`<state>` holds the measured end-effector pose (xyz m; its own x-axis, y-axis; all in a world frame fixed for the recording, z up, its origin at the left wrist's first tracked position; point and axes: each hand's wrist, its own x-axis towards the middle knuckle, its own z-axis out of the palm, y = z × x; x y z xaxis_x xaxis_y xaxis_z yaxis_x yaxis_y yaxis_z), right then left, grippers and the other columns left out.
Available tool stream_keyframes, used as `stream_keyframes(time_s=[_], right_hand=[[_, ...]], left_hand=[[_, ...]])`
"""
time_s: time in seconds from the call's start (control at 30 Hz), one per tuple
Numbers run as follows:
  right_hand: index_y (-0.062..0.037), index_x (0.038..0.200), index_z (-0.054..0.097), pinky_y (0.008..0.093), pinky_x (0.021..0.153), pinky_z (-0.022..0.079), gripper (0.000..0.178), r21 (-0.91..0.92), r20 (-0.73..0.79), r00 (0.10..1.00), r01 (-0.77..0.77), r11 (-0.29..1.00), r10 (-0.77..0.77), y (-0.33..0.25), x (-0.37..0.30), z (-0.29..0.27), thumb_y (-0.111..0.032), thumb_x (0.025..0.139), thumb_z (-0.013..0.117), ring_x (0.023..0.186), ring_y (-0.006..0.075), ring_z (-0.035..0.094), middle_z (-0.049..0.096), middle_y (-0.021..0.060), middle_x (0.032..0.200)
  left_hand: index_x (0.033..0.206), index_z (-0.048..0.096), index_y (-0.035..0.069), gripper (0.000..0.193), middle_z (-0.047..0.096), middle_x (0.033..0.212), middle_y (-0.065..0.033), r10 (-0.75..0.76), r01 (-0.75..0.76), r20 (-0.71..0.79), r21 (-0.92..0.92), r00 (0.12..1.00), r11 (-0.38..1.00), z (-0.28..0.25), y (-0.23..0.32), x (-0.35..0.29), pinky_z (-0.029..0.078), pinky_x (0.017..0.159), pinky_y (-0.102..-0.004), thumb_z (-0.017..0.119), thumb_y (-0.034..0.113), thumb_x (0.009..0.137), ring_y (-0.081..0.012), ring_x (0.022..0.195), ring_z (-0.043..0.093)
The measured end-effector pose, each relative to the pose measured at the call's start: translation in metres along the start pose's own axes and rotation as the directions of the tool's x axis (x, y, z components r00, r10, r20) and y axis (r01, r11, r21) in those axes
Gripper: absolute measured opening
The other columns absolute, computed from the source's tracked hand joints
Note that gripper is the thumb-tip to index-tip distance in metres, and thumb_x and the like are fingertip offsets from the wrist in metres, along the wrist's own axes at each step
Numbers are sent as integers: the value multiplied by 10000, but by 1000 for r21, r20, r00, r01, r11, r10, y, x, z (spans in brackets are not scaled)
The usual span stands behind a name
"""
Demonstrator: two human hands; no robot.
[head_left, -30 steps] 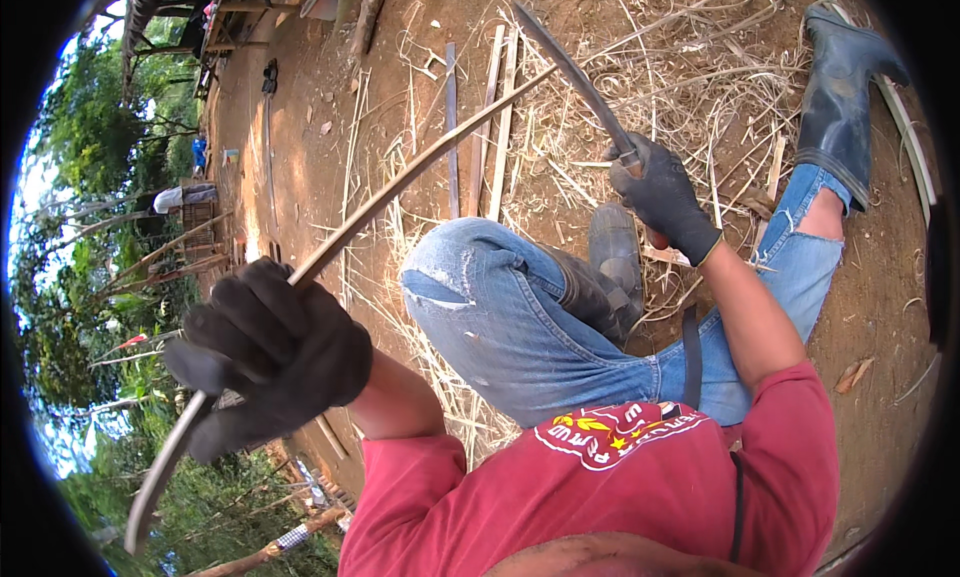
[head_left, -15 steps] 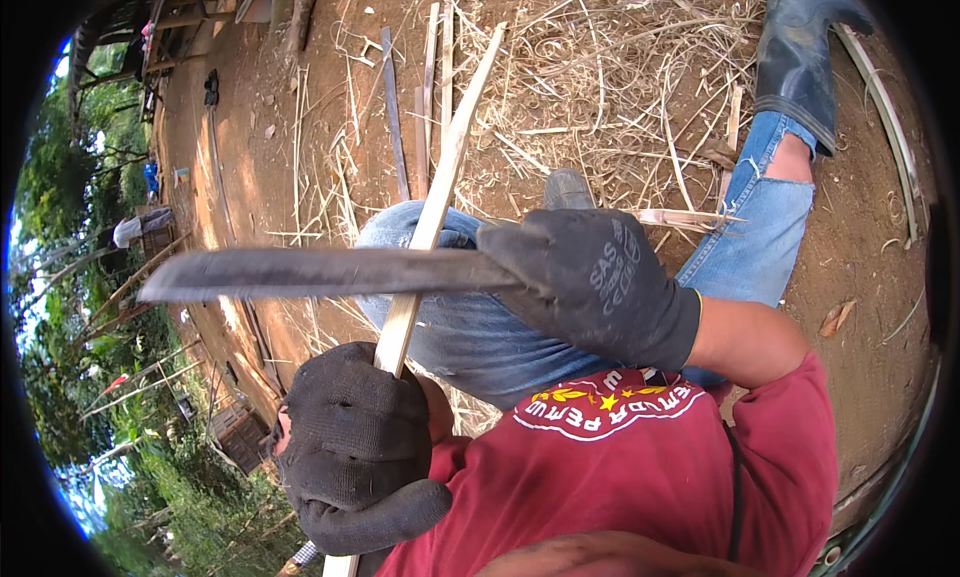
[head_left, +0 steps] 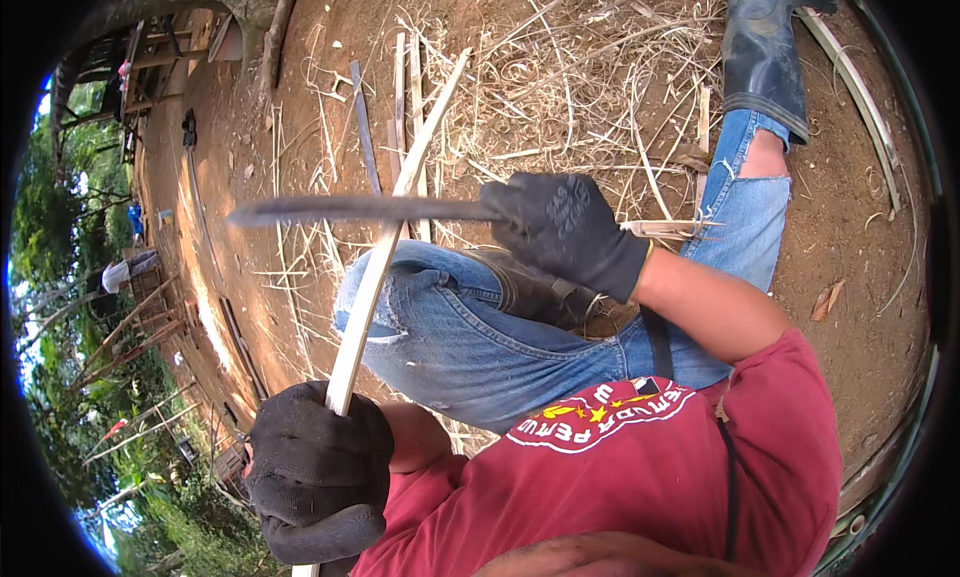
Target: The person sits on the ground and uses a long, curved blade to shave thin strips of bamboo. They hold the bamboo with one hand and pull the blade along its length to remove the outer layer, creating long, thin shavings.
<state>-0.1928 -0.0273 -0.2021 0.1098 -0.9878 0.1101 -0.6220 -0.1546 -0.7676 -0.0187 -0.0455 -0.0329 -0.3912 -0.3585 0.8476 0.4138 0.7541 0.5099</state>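
Observation:
My left hand [head_left: 318, 472], in a black glove, is closed around a long pale strip of split wood or bamboo [head_left: 368, 295]. The strip slants away across my bent knee toward the ground, and its near end sticks out below the fist. My right hand [head_left: 568, 232], gloved too, grips the handle of a machete [head_left: 350, 209]. The dark blade points left and crosses the strip beyond my knee; whether its edge touches the wood I cannot tell. The handle is hidden inside my fingers.
Curly pale shavings [head_left: 590, 87] cover the ground ahead. Several flat strips [head_left: 402, 97] lie near them. My jeans leg ends in a black rubber boot [head_left: 765, 62] at far right, beside a long curved strip [head_left: 860, 107]. Trees and wooden structures stand at left.
The machete and my right hand have moved away from my body along the strip. My left hand has shifted slightly left and nearer, still holding the strip.

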Motion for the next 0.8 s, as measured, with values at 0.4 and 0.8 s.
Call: stream_keyframes(time_s=[0.4,0.8], right_hand=[[-118,989,579,457,656,528,185,-57,-125,976,-184,981,176,77,45,69,-249,860,563,727,324,656,649,120,765],[-92,1040,589,485,697,529,249,-155,-50,889,-457,876,455,166,95,104,-283,897,520,782,340,670,684,147,859]], left_hand=[[540,420,138,364,326,427,74,-13,29,-304,46,952,999,-36,8,2,221,343,-177,532,257,866,-25,346,367],[673,537,91,535,316,490,70,-106,86,-249,-89,963,992,-105,11,-6,252,470,-220,693,587,804,-58,430,300]])
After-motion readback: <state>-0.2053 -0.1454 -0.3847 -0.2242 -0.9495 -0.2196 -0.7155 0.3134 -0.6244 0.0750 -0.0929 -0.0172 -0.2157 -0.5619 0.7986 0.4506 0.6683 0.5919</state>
